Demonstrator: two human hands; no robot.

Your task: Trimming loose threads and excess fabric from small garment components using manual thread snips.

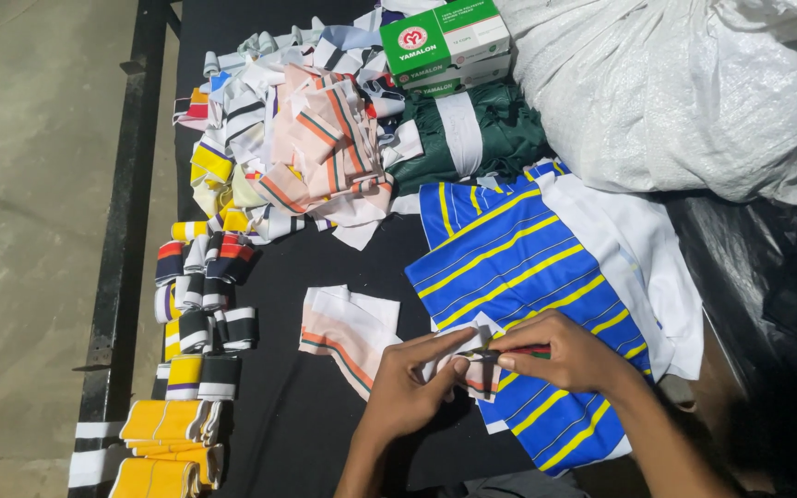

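At lower centre of the frame, the left hand (410,387) pinches a small white striped fabric piece (474,367) while the right hand (565,355) grips a red-handled thread snipper (507,352) against it, over blue yellow-striped fabric (518,267).

Small white fabric piece (472,367) with orange stripe, held flat at the blue yellow-striped cloth's (518,267) lower left edge. Slim dark tool (500,352) lies across it.

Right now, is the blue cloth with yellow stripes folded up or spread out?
Spread out: the blue striped cloth lies flat on the black table, partly under both hands.
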